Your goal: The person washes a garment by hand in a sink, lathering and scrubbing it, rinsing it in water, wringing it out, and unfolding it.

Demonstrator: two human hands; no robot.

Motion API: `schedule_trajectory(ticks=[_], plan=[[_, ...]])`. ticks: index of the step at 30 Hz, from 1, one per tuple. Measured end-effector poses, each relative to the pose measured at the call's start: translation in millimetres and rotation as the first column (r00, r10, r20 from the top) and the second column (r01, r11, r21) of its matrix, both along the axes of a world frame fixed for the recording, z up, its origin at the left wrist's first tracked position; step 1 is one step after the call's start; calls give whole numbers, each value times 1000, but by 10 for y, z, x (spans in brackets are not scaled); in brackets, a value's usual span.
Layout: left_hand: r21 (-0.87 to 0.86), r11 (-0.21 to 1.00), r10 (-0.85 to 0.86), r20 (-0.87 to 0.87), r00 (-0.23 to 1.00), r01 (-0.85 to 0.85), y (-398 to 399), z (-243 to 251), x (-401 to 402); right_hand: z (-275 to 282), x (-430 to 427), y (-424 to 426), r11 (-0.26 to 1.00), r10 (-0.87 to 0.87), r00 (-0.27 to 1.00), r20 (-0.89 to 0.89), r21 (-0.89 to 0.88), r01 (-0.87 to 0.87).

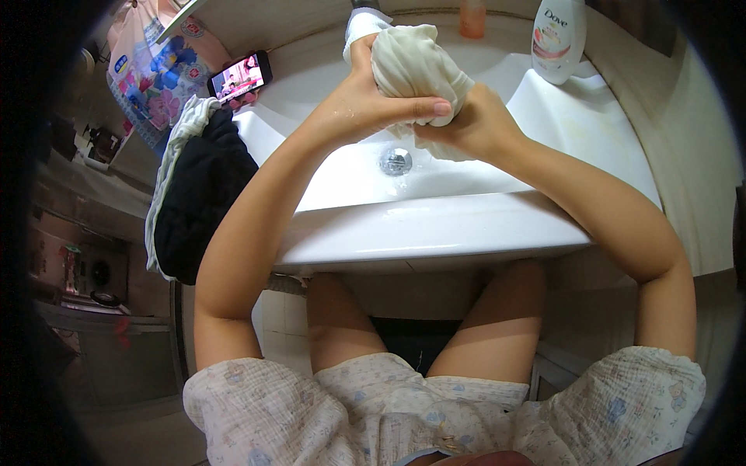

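A bundled, off-white cloth is squeezed between my two hands above the white washbasin. My left hand grips it from the left, thumb laid across its front and drops of water on the skin. On the lower right side, my right hand has its fingers closed around the same cloth. A loose fold hangs below the hands. Beneath them the round metal drain shows in the wet basin. Behind my left hand is a white ribbed cloth piece, partly hidden; whether it covers the faucet I cannot tell.
Black and white garments drape over the basin's left side. Behind them a phone shows a video beside a pink floral bag. A Dove bottle stands on the right rim, and an orange bottle at the back.
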State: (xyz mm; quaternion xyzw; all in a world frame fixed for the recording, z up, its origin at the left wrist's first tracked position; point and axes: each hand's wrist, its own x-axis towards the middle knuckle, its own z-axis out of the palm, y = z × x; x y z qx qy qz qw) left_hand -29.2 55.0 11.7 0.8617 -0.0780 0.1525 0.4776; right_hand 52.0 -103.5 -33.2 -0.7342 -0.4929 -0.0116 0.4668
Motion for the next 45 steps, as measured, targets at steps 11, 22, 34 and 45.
schedule_trajectory(ticks=[11,22,34,45], plan=[[48,996,-83,31,996,81,-54,33,-34,277,34,-63,926,-368,798,478,117,358],[-133,985,-111,16,994,112,-101,72,-42,359,23,-139,940,-220,909,355,-170,295],[-256,965,-103,-176,979,56,-109,36,-63,239,-22,-122,892,208,900,-382,-303,-334],[-416,906,-26,140,990,82,93,157,-59,387,203,-143,872,355,294,-888,201,-446]])
